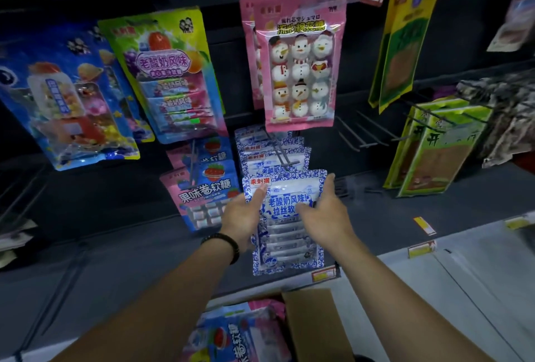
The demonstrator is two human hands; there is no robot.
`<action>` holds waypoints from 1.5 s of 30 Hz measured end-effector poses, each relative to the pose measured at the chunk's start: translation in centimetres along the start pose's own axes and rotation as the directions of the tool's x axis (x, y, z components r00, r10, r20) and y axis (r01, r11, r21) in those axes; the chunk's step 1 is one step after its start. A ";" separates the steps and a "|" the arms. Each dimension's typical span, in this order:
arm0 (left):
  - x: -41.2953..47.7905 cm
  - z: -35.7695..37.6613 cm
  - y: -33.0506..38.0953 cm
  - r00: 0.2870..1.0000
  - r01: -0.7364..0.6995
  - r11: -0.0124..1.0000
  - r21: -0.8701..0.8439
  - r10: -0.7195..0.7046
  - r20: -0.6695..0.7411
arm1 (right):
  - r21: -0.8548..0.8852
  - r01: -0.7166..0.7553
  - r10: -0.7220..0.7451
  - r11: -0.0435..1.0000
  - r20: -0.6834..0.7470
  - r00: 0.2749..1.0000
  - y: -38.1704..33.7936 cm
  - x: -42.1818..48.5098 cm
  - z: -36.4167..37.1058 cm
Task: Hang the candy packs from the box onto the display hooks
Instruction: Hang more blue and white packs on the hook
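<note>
A blue-and-white candy pack (289,234) is held upright in front of the display, just below a metal hook (282,153) that carries several packs of the same kind (272,156). My left hand (243,216) grips its left edge, thumb on the front near the top corner. My right hand (324,214) holds its right edge, with fingers reaching up along the side. The cardboard box (312,324) sits open at the bottom, with pink and blue candy packs (237,335) inside.
Pink strawberry packs (202,190) hang to the left, snowman marshmallow packs (301,63) above. Bare hooks (364,132) stick out to the right, beside green packs (434,150). Blue and yellow-green packs (162,72) fill the upper left. A shelf edge with price tags (421,248) runs lower right.
</note>
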State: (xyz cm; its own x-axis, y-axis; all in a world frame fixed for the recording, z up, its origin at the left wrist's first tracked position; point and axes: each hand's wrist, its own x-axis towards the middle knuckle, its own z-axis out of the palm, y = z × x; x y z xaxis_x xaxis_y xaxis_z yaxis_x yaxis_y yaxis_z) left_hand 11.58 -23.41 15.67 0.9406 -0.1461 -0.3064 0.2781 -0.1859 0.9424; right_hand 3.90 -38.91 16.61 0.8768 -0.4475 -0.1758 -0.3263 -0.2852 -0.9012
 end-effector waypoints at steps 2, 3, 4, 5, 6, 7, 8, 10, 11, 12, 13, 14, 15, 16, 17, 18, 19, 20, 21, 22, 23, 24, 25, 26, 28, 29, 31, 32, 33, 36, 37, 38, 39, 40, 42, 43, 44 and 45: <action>0.9 0.3 -0.3 0.998 -0.038 0.997 0.073 0.042 -0.053 | 0.006 -0.019 0.019 1.000 0.001 1.000 0.2 0.8 0.2; 1.2 0.6 -0.3 0.996 -0.052 0.992 0.113 0.060 -0.071 | -0.003 -0.018 0.018 1.000 0.004 1.000 0.3 1.1 0.4; 1.4 0.9 -0.2 0.992 -0.071 0.985 0.155 0.086 -0.088 | -0.020 -0.014 0.014 1.000 0.005 1.000 0.4 1.3 0.6; 1.5 1.2 -0.1 0.988 -0.095 0.977 0.191 0.115 -0.099 | -0.031 -0.011 0.012 0.999 0.009 1.000 0.5 1.4 0.8; 1.6 1.4 0.0 0.985 -0.118 0.970 0.212 0.141 -0.096 | -0.036 -0.012 0.012 0.999 0.019 1.000 0.6 1.5 1.1; 1.7 1.6 0.0 0.983 -0.133 0.965 0.226 0.157 -0.091 | -0.037 -0.014 0.015 0.999 0.036 0.999 0.8 1.5 1.3; 1.7 1.8 0.1 0.983 -0.136 0.963 0.232 0.161 -0.092 | -0.042 -0.013 0.015 0.999 0.053 0.998 1.0 1.5 1.6; 1.8 2.0 0.2 0.984 -0.125 0.962 0.243 0.152 -0.097 | -0.056 0.001 0.003 0.998 0.077 0.997 1.2 1.6 1.8; 1.9 2.1 0.1 0.984 -0.116 0.962 0.249 0.146 -0.105 | -0.065 0.014 -0.008 0.998 0.081 0.997 1.2 1.6 1.8; 2.0 2.1 0.1 0.983 -0.116 0.964 0.240 0.145 -0.108 | -0.078 0.026 -0.019 0.997 0.082 0.996 1.3 1.6 1.8; 2.2 2.1 0.0 0.982 -0.119 0.966 0.230 0.149 -0.117 | -0.096 0.036 -0.028 0.995 0.084 0.996 1.3 1.7 1.8; 2.2 2.1 -0.2 0.980 -0.123 0.969 0.215 0.152 -0.126 | -0.111 0.049 -0.040 0.993 0.082 0.996 1.2 1.7 1.8; 2.4 2.1 -0.4 0.979 -0.119 0.973 0.197 0.148 -0.140 | -0.126 0.060 -0.050 0.990 0.081 0.995 1.1 1.7 1.8; 2.4 1.9 -0.6 0.978 -0.122 0.977 0.175 0.148 -0.148 | -0.137 0.067 -0.056 0.988 0.084 0.995 0.9 1.6 1.7; 2.5 1.9 -0.7 0.979 -0.123 0.980 0.157 0.146 -0.143 | -0.142 0.072 -0.061 0.987 0.085 0.995 0.8 1.5 1.7; 2.4 1.7 -0.9 0.979 -0.129 0.979 0.157 0.152 -0.140 | -0.147 0.078 -0.066 0.986 0.084 0.994 0.8 1.5 1.7; 2.4 1.7 -1.0 0.976 -0.139 0.976 0.170 0.164 -0.141 | -0.150 0.080 -0.069 0.985 0.081 0.994 0.8 1.5 1.6; 2.5 1.6 -1.1 0.974 -0.147 0.972 0.182 0.174 -0.142 | -0.153 0.085 -0.074 0.985 0.078 0.994 0.8 1.5 1.7; 2.9 1.5 -1.3 0.974 -0.147 0.971 0.190 0.175 -0.144 | -0.163 0.091 -0.079 0.982 0.074 0.994 0.8 1.5 1.7; 3.2 1.4 -1.4 0.974 -0.141 0.969 0.202 0.172 -0.147 | -0.172 0.091 -0.080 0.981 0.069 0.994 0.8 1.6 1.8; 3.6 1.3 -1.3 0.974 -0.130 0.968 0.217 0.165 -0.153 | -0.174 0.087 -0.077 0.981 0.068 0.995 0.9 1.7 2.0; 3.9 1.3 -1.2 0.974 -0.122 0.965 0.233 0.161 -0.158 | -0.175 0.084 -0.073 0.981 0.069 0.995 1.0 1.9 2.1; 4.2 1.3 -1.1 0.975 -0.115 0.964 0.240 0.155 -0.156 | -0.171 0.083 -0.073 0.982 0.066 0.995 1.1 2.0 2.3; 4.4 1.4 -0.9 0.977 -0.110 0.962 0.248 0.150 -0.149 | -0.164 0.080 -0.069 0.983 0.069 0.995 1.1 2.1 2.5; 4.9 1.7 -0.6 0.978 -0.103 0.960 0.259 0.145 -0.150 | -0.164 0.073 -0.060 0.984 0.086 0.994 1.2 2.1 2.8; 5.2 1.9 -0.5 0.976 -0.105 0.961 0.254 0.148 -0.157 | -0.173 0.071 -0.055 0.982 0.096 0.994 1.1 2.1 2.9; 6.2 2.2 -0.5 0.978 -0.087 0.974 0.209 0.123 -0.168 | -0.199 0.077 -0.054 0.977 0.117 0.992 0.9 1.8 3.0; 6.6 2.2 -0.3 0.981 -0.062 0.981 0.185 0.095 -0.172 | -0.210 0.078 -0.050 0.975 0.134 0.990 0.7 1.6 3.1; 7.2 2.3 -0.2 0.982 -0.041 0.985 0.170 0.071 -0.174 | -0.220 0.075 -0.042 0.973 0.153 0.987 0.6 1.3 3.0; 8.6 2.2 0.2 0.985 -0.026 0.979 0.203 0.059 -0.161 | -0.293 0.069 -0.008 0.954 0.205 0.979 0.3 0.6 3.1; 9.2 2.1 0.0 0.985 -0.013 0.976 0.219 0.050 -0.163 | -0.328 0.071 0.006 0.942 0.229 0.973 0.2 0.5 3.2; 9.3 2.1 0.1 0.985 0.005 0.972 0.236 0.036 -0.169 | -0.371 0.080 0.022 0.925 0.262 0.965 0.2 0.5 3.3; 9.5 2.1 0.1 0.986 0.033 0.967 0.251 0.009 -0.165 | -0.420 0.099 0.040 0.902 0.311 0.950 0.1 0.3 3.4; 9.2 2.1 0.1 0.989 0.066 0.966 0.250 -0.031 -0.142 | -0.479 0.126 0.070 0.869 0.370 0.926 0.1 0.2 3.4; 8.7 1.9 -0.4 0.987 0.143 0.961 0.237 -0.121 -0.104 | -0.600 0.222 0.144 0.769 0.501 0.853 0.2 -0.1 3.4; 8.2 1.6 -0.8 0.983 0.178 0.946 0.271 -0.157 -0.096 | -0.650 0.278 0.197 0.707 0.558 0.806 0.3 -0.4 3.3; 7.4 1.1 -1.6 0.980 0.198 0.932 0.302 -0.179 -0.090 | -0.689 0.326 0.251 0.647 0.596 0.763 0.4 -0.9 3.5; 6.1 0.5 -2.2 0.982 0.187 0.921 0.341 -0.176 -0.062 | -0.714 0.370 0.293 0.594 0.621 0.727 0.4 -1.5 3.7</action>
State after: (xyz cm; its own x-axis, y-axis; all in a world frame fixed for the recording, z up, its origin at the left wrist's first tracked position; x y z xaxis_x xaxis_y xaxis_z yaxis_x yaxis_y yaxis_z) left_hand 16.62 -24.41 11.63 0.8872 -0.0507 -0.4586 0.3654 -0.5298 0.7654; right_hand 3.72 -35.20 15.04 0.7611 0.1176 -0.6378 -0.1213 -0.9403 -0.3181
